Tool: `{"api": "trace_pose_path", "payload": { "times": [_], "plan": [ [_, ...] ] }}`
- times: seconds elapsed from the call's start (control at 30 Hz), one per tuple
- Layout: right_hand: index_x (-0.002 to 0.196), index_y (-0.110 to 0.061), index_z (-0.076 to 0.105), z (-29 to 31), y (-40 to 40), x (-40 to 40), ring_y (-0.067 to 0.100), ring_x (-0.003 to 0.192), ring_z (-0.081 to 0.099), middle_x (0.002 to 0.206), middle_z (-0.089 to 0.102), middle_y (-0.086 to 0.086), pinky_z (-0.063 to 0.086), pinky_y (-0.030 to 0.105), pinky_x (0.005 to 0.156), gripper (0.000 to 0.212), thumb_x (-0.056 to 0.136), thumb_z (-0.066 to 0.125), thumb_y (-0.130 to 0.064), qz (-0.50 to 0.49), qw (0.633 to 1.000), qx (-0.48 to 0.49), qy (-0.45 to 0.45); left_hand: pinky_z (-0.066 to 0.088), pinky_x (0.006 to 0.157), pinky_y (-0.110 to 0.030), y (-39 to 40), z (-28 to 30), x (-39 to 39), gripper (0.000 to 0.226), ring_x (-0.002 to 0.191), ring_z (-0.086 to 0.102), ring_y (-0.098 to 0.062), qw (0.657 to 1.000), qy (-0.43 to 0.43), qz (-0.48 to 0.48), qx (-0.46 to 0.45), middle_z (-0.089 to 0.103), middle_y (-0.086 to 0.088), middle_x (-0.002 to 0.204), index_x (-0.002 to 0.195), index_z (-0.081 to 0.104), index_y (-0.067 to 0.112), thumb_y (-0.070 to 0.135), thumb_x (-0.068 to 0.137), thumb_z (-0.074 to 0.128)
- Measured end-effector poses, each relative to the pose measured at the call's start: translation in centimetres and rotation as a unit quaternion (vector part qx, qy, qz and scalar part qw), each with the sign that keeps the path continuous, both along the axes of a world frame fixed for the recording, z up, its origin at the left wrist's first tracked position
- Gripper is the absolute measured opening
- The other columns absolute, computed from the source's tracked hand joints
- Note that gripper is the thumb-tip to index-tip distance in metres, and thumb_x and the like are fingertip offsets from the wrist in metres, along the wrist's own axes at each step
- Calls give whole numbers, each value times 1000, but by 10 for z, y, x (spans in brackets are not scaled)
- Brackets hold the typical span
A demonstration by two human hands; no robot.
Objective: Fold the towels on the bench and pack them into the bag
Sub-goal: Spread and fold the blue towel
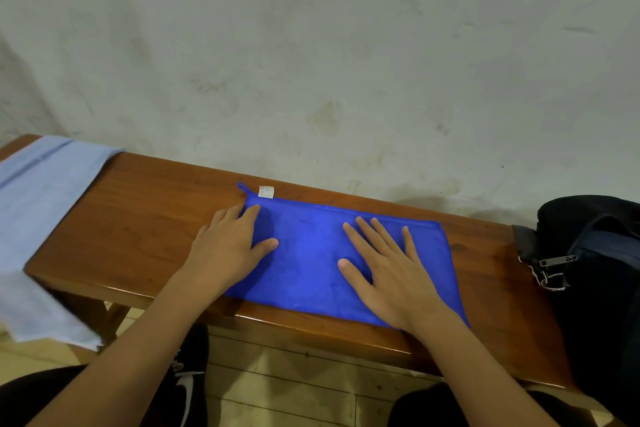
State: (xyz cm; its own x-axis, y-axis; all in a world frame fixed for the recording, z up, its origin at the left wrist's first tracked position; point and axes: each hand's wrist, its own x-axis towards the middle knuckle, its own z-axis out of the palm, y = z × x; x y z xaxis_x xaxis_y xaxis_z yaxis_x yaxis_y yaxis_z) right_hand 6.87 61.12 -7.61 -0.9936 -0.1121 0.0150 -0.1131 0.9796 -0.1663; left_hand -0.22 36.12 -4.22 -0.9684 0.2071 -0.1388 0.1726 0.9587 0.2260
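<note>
The blue towel [311,260] lay folded flat across the middle of the counter [138,218], its white tag [266,192] at the far edge. My left hand [230,246] pressed its left edge, fingers straight — my right hand [391,274] lay spread flat on top. A pale towel [38,204] draped the counter's left end; the black bag [595,270] sat at the right.

Bare counter [138,218]: open at 9 o'clock, between both towels.
Bag [595,253]: blocks 3 o'clock.
Wall [311,62]: closes 12 o'clock.
Pale towel [38,204]: covers far 9 o'clock end.
</note>
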Motion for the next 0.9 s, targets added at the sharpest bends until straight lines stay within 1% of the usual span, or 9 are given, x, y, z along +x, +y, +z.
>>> {"api": "trace_pose_path", "payload": {
  "times": [0.07,0.13,0.3,0.37,0.47,0.57,0.7,0.8,0.9],
  "plan": [
    [156,-42,-3,-3,-5,-1,4,149,-19,164,-10,-18,-14,47,122,96,72,-27,-80,9,1000,17,-11,37,107,-38,3,4,1,74,138,32,-28,998,6,34,48,37,-8,150,151,28,17,48,92,60],
    [156,-43,-6,-4,-7,-2,4,149,-19,164,-12,-18,-14,47,122,96,71,-29,-80,14,999,27,-14,40,102,-37,2,7,1,73,131,40,-29,994,-16,56,90,41,-10,144,147,33,20,39,88,70],
    [155,-43,-6,-4,-9,-3,5,149,-18,164,-11,-18,-13,46,122,95,71,-29,-80,14,999,35,-13,47,85,-31,-10,19,-8,83,117,54,-25,982,-104,97,124,47,-8,140,147,30,19,32,81,79],
    [155,-43,-5,-4,-9,-2,5,149,-18,164,-11,-18,-12,45,123,94,72,-28,-80,13,999,33,-14,46,74,-27,-13,19,-9,74,99,56,-18,978,-120,103,135,54,-4,124,138,36,19,30,80,80],
    [155,-43,-7,-2,-9,-1,4,149,-19,164,-12,-18,-14,45,122,95,71,-29,-80,13,999,32,-18,43,59,-23,-12,14,-10,55,79,53,-10,971,-109,105,187,50,5,95,125,42,23,20,82,77],
    [155,-44,-9,-2,-10,-1,3,148,-22,163,-14,-19,-14,45,122,95,70,-31,-80,10,999,34,-20,47,60,-22,-15,12,-13,62,86,56,-13,948,-123,112,270,52,0,113,127,38,29,9,82,75],
    [155,-43,-10,-2,-10,-1,3,148,-22,163,-15,-19,-14,45,122,95,69,-31,-80,13,999,39,-20,52,79,-33,-21,14,-15,87,106,57,-22,930,-162,121,306,48,-2,131,144,27,33,14,78,81],
    [156,-42,-2,-4,-8,-1,6,150,-16,164,-7,-17,-11,47,123,92,76,-23,-82,21,999,23,-7,50,78,-31,-18,12,-13,69,105,52,-18,935,-148,142,289,47,-3,137,140,34,27,27,85,76],
    [156,-40,3,-8,-8,-1,8,151,-10,165,-1,-15,-7,49,123,88,80,-15,-82,25,1000,12,2,48,75,-28,-16,8,-12,50,113,50,-20,938,-122,137,293,43,-3,143,128,43,28,20,88,72]
  ]
}}
